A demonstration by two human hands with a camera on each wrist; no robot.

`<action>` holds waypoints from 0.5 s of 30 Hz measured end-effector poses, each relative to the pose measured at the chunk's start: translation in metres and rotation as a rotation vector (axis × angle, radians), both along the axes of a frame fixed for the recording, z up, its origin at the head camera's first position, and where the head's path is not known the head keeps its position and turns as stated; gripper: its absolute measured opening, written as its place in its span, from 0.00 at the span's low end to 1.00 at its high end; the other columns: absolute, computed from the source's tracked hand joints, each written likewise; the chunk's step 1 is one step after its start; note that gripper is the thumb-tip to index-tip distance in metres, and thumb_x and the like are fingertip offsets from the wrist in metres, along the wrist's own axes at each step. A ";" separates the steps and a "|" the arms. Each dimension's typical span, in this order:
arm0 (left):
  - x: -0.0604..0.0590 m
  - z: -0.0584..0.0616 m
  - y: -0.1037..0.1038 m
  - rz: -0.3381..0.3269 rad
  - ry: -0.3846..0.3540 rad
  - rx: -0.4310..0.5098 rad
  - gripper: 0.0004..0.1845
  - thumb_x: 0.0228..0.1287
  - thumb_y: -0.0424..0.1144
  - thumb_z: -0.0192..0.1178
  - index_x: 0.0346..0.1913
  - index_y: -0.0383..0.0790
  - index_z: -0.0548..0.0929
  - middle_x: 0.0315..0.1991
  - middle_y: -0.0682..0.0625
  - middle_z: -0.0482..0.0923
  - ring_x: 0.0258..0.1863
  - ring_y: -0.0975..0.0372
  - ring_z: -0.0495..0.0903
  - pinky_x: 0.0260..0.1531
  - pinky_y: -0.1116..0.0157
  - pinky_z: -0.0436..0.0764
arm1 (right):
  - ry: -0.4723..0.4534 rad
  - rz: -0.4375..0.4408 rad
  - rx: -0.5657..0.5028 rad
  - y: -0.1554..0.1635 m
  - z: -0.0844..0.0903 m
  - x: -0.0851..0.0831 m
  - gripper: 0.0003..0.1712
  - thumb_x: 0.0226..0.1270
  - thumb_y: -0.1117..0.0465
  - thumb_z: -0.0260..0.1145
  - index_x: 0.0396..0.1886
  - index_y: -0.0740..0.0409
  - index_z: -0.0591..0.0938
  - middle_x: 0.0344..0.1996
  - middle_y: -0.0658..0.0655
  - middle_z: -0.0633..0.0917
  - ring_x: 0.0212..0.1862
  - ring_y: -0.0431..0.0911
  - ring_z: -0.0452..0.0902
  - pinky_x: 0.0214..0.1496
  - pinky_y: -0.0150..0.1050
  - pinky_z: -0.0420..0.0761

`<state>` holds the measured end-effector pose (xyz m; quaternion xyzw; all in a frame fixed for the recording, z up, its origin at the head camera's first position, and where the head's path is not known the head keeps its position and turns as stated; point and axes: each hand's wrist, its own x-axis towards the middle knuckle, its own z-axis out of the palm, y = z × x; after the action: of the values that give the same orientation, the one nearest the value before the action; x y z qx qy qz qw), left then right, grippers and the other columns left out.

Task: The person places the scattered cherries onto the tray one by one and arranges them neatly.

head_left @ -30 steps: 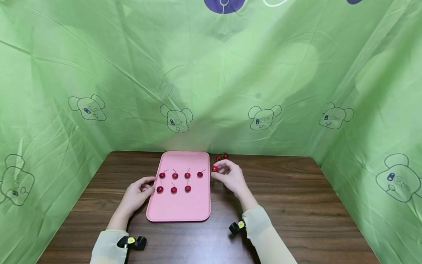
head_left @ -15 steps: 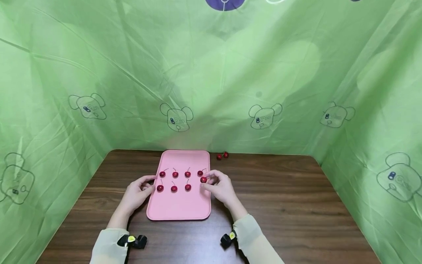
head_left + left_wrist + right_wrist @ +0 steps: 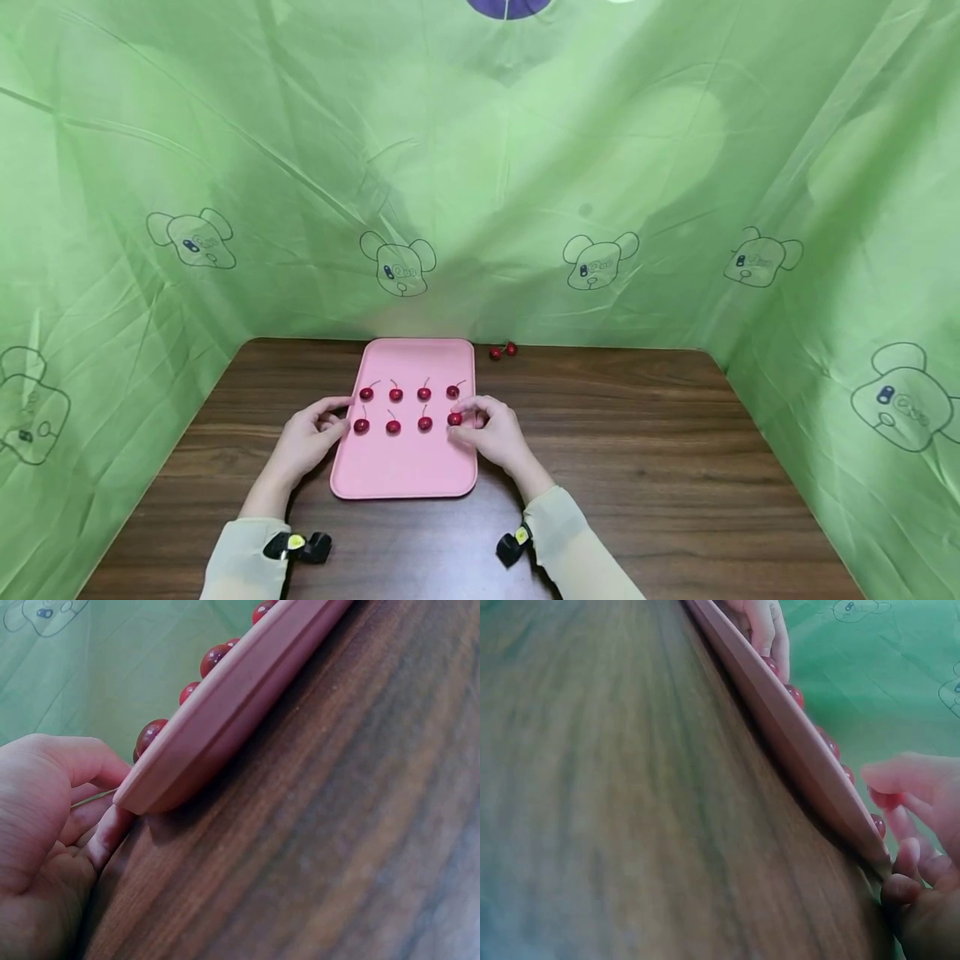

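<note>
On the table lies a pink tray (image 3: pixel 405 477) bearing two rows of red cherries with thin stems, one of them a cherry (image 3: pixel 424 424). My left hand (image 3: pixel 306 435) holds the tray's left rim between thumb and fingers; in the left wrist view the fingertips meet the tray's edge (image 3: pixel 217 727). Over the tray's right side, my right hand (image 3: pixel 495 435) pinches a cherry (image 3: pixel 454 419) by thumb and fingertips, at the right end of the nearer row. The right wrist view has this cherry (image 3: pixel 886 799) partly hidden by the fingers, slightly above the rim.
Two more cherries (image 3: pixel 496 353) lie together on the wooden table (image 3: pixel 637 467) behind the tray's right corner, near the back edge. A green printed cloth (image 3: pixel 495 183) hangs behind and on both sides of the table.
My right hand has carried its cherry from beside the tray's right edge leftward and nearer, to the nearer row's right end. My left hand stays at the rim.
</note>
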<state>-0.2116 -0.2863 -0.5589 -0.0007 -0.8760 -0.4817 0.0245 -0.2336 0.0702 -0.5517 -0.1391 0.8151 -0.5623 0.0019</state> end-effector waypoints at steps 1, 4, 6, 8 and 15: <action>0.000 0.000 0.000 0.000 -0.001 0.001 0.21 0.76 0.34 0.68 0.68 0.39 0.86 0.40 0.45 0.85 0.37 0.59 0.82 0.37 0.68 0.80 | 0.004 -0.003 0.010 0.000 -0.001 0.000 0.17 0.56 0.64 0.86 0.46 0.49 0.94 0.32 0.60 0.84 0.33 0.40 0.73 0.37 0.32 0.74; 0.001 0.001 0.001 0.003 0.001 0.007 0.20 0.75 0.33 0.68 0.68 0.39 0.86 0.40 0.45 0.85 0.37 0.59 0.82 0.37 0.68 0.80 | 0.014 0.001 0.034 0.001 -0.003 -0.001 0.17 0.55 0.62 0.87 0.45 0.50 0.94 0.30 0.62 0.83 0.32 0.39 0.72 0.36 0.31 0.72; 0.001 0.001 0.001 0.004 0.006 0.007 0.20 0.75 0.33 0.68 0.67 0.38 0.86 0.40 0.45 0.85 0.36 0.60 0.81 0.37 0.69 0.80 | 0.022 0.006 0.049 0.001 -0.004 -0.001 0.17 0.55 0.61 0.88 0.45 0.50 0.95 0.29 0.61 0.82 0.31 0.38 0.71 0.35 0.31 0.72; 0.002 0.001 0.002 0.006 0.011 0.004 0.20 0.75 0.33 0.68 0.67 0.38 0.86 0.40 0.45 0.85 0.36 0.60 0.81 0.37 0.69 0.80 | 0.028 0.006 0.061 0.001 -0.005 -0.001 0.16 0.55 0.60 0.88 0.44 0.50 0.95 0.28 0.59 0.82 0.30 0.38 0.71 0.34 0.32 0.72; 0.001 0.001 0.002 0.005 0.013 -0.002 0.20 0.75 0.32 0.68 0.67 0.39 0.86 0.40 0.45 0.85 0.36 0.61 0.81 0.36 0.68 0.80 | 0.036 -0.001 0.095 0.003 -0.008 0.000 0.17 0.56 0.58 0.88 0.45 0.49 0.94 0.28 0.53 0.82 0.31 0.37 0.71 0.35 0.32 0.73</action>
<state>-0.2110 -0.2843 -0.5578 -0.0018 -0.8764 -0.4806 0.0313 -0.2333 0.0731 -0.5600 -0.1484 0.8408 -0.5205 -0.0063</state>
